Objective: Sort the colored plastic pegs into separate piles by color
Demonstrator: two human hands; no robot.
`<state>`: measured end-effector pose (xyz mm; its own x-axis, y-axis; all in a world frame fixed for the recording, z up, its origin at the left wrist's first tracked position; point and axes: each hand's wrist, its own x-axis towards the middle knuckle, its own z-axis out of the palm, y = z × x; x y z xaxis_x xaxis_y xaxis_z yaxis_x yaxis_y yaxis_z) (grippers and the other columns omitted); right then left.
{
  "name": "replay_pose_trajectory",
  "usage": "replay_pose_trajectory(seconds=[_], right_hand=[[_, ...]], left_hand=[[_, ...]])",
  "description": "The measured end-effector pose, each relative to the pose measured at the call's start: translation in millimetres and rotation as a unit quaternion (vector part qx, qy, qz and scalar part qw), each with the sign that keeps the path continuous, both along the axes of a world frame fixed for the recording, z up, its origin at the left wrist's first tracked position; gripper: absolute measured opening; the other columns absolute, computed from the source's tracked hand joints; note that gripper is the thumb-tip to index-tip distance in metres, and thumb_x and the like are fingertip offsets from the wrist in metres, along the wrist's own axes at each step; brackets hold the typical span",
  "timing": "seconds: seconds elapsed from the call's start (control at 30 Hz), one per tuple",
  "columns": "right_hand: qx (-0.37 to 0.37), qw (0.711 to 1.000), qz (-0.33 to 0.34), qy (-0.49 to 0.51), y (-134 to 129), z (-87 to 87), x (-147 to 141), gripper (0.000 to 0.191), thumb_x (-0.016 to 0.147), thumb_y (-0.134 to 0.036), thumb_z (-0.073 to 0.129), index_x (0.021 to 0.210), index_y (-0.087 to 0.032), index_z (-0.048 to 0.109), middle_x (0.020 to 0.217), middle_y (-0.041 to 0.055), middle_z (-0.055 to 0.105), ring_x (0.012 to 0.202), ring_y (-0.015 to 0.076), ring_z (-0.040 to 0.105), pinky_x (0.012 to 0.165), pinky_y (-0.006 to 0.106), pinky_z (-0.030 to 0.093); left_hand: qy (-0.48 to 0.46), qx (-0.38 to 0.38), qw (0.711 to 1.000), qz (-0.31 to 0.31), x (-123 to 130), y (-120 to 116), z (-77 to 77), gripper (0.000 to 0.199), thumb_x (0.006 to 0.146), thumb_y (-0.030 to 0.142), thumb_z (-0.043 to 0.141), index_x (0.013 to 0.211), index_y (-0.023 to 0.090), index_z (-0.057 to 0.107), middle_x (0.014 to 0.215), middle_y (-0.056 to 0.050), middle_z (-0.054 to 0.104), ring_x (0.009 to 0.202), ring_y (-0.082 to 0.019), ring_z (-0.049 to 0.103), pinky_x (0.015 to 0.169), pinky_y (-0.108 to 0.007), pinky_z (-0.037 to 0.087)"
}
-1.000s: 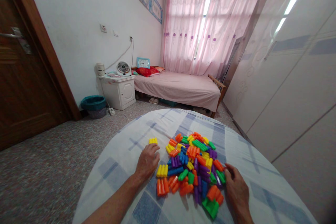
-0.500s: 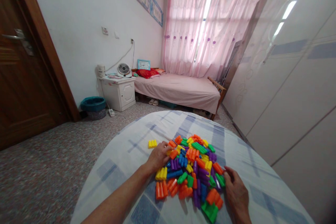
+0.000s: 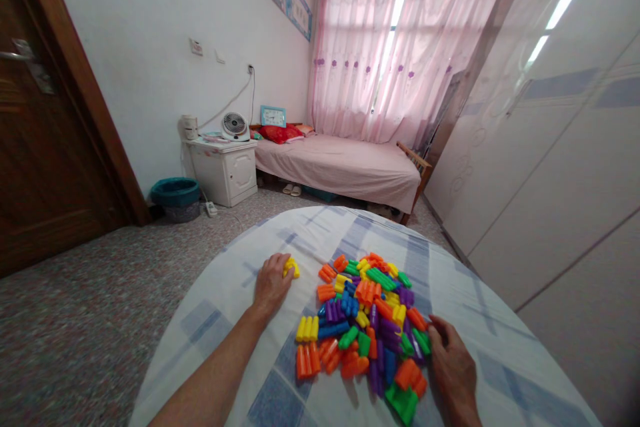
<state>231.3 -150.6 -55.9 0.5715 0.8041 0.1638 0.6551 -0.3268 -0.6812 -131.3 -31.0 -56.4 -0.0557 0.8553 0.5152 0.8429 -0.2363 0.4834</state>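
A pile of colourful plastic building blocks (image 3: 367,300), shaped like joined tubes in orange, yellow, green, blue and purple, lies on the round table. My left hand (image 3: 273,282) is left of the pile, its fingers closed about yellow blocks (image 3: 291,268) at the tabletop; the fingers partly cover them. At the pile's right edge rests my right hand (image 3: 454,361), loosely bent with thumb and forefinger apart, beside green and orange blocks and holding nothing that I can see. Nearer me, a yellow block (image 3: 307,329) and an orange block (image 3: 308,361) sit along the pile's left side.
A blue and white checked cloth (image 3: 220,347) covers the table. Beyond it stand a bed (image 3: 340,163), a white bedside cabinet (image 3: 227,173) with a fan (image 3: 235,125), and a teal-lined bin (image 3: 176,197). A tall wardrobe (image 3: 540,180) lines the right side.
My left hand has moved left from the pile's edge to the yellow block lying apart. My right hand has stayed beside the pile. The view has shifted slightly.
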Motion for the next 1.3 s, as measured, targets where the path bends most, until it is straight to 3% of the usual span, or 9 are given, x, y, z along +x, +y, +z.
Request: replay_pose_trajectory(seconds=[0.13, 0.33, 0.5, 0.63, 0.8, 1.03, 1.2, 1.3], right_hand=[[0.002, 1.000, -0.003, -0.007, -1, 1.3, -2, 0.050, 0.078, -0.050, 0.035, 0.110, -0.021, 0.059, 0.112, 0.0087, 0.063, 0.098, 0.0269, 0.058, 0.080, 0.036, 0.043], [-0.006, 1.000, -0.008, 0.001, 1, 1.1, -1, 0.051, 0.076, -0.050, 0.035, 0.110, -0.020, 0.059, 0.112, 0.0093, 0.062, 0.100, 0.0276, 0.058, 0.083, 0.037, 0.042], [-0.004, 1.000, -0.006, 0.003, 1, 1.5, 0, 0.049, 0.077, -0.049, 0.035, 0.111, -0.021, 0.057, 0.113, 0.0085, 0.062, 0.101, 0.0267, 0.057, 0.084, 0.036, 0.041], [-0.003, 1.000, -0.007, 0.005, -1, 2.4, -2, 0.050, 0.078, -0.051, 0.035, 0.110, -0.021, 0.058, 0.112, 0.0092, 0.062, 0.101, 0.0269, 0.057, 0.084, 0.036, 0.042], [0.000, 1.000, -0.006, -0.001, -1, 2.0, -3, 0.050, 0.078, -0.051, 0.035, 0.110, -0.021, 0.058, 0.112, 0.0089, 0.062, 0.099, 0.0265, 0.057, 0.084, 0.036, 0.042], [-0.014, 1.000, -0.009, 0.005, 1, 1.7, -2, 0.052, 0.077, -0.053, 0.035, 0.111, -0.021, 0.057, 0.113, 0.0080, 0.062, 0.101, 0.0266, 0.056, 0.084, 0.036, 0.041], [-0.015, 1.000, -0.006, 0.000, 0, -0.3, 1, 0.049, 0.078, -0.053, 0.034, 0.111, -0.024, 0.057, 0.113, 0.0067, 0.061, 0.100, 0.0266, 0.056, 0.082, 0.036, 0.041], [-0.014, 1.000, -0.005, 0.002, 0, -1.7, 2, 0.048, 0.078, -0.052, 0.035, 0.111, -0.025, 0.057, 0.112, 0.0067, 0.061, 0.100, 0.0264, 0.056, 0.082, 0.036, 0.041]], left_hand=[[-0.022, 0.041, 0.999, -0.015, 11, -9, 8.3, 0.032, 0.081, 0.024, 0.051, 0.112, 0.020, 0.058, 0.118, -0.010, 0.055, 0.112, -0.025, 0.048, 0.098, -0.041, 0.039], [-0.082, -0.010, 0.967, -0.242, 53, -33, 25.1, 0.034, 0.085, 0.026, 0.046, 0.118, 0.022, 0.055, 0.124, -0.007, 0.054, 0.117, -0.019, 0.047, 0.102, -0.037, 0.037], [-0.049, -0.076, 0.940, -0.329, 82, -39, 19.2, 0.044, 0.087, 0.025, 0.042, 0.130, 0.022, 0.045, 0.141, -0.008, 0.039, 0.132, -0.023, 0.031, 0.110, -0.046, 0.024], [-0.078, -0.082, 0.937, -0.330, 84, -35, 18.5, 0.042, 0.084, 0.020, 0.044, 0.126, 0.019, 0.049, 0.127, -0.009, 0.052, 0.119, -0.021, 0.044, 0.105, -0.041, 0.033], [-0.124, -0.086, 0.945, -0.290, 78, -32, 16.5, 0.028, 0.078, 0.017, 0.050, 0.103, 0.019, 0.061, 0.102, -0.006, 0.061, 0.100, -0.021, 0.053, 0.094, -0.036, 0.040], [-0.220, -0.153, 0.920, -0.287, 79, -37, 16.7, 0.015, 0.077, 0.023, 0.056, 0.092, 0.020, 0.059, 0.090, 0.000, 0.065, 0.084, -0.015, 0.060, 0.078, -0.026, 0.046], [-0.272, -0.118, 0.912, -0.283, 82, -37, 14.8, 0.029, 0.077, 0.019, 0.055, 0.105, 0.021, 0.058, 0.092, 0.000, 0.066, 0.084, -0.014, 0.061, 0.079, -0.024, 0.047], [-0.288, -0.060, 0.926, -0.236, 75, -28, 17.0, 0.031, 0.075, 0.012, 0.052, 0.104, 0.020, 0.059, 0.096, -0.001, 0.065, 0.089, -0.014, 0.060, 0.082, -0.026, 0.047]])
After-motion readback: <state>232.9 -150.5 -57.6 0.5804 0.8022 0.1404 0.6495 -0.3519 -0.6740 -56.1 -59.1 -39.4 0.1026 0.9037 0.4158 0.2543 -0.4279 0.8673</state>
